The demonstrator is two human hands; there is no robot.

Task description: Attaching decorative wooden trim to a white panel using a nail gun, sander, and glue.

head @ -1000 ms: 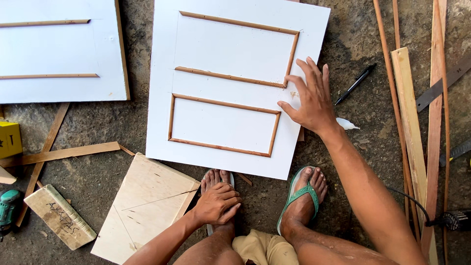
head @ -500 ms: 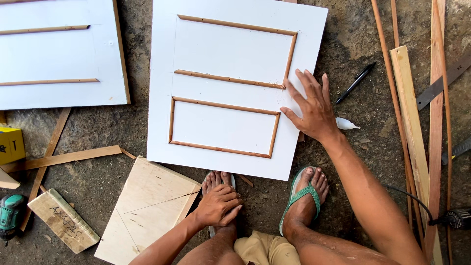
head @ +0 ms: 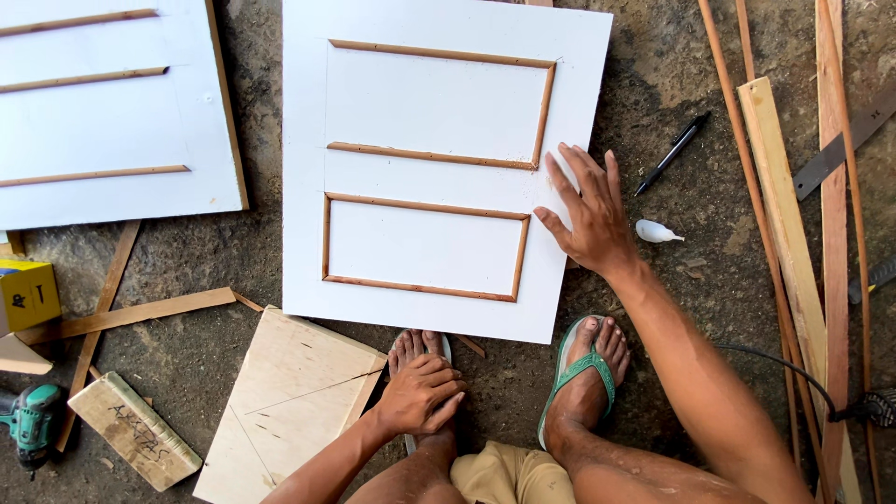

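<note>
1. Nearest the camera, the left hand [head: 418, 390] rests on top of the person's left foot, its fingers curled loosely together and holding nothing.
2. Just right of it, the right foot wears a green rubber flip-flop [head: 576, 371] on the rough grey concrete floor [head: 695, 271].
3. Left of the feet lies a pale, angular plywood offcut [head: 285, 411] marked with thin pencil lines; its far corner lies just beside the near edge of the panel.
4. Farther left at the near edge sit a short wooden block [head: 133, 429] with dark marker scrawl and a teal cordless drill [head: 31, 422].
5. In the middle lies the white rectangular door panel [head: 434, 173], flat on the floor, with two rectangles framed in thin brown wooden trim.
6. The right hand [head: 588, 210] lies palm down on the panel's right edge, fingers spread and flat, gripping nothing.
7. Just right of that hand lies a small white teardrop-shaped glue tip [head: 656, 231], and beyond it a black pen [head: 672, 153].
8. Along the right side run long thin wooden strips [head: 793, 233], with a grey metal ruler [head: 845, 140] laid across them.
9. Far left lies a second white panel [head: 112, 112] with brown trim strips; near it, at the left edge, a small yellow box [head: 26, 294].
</note>
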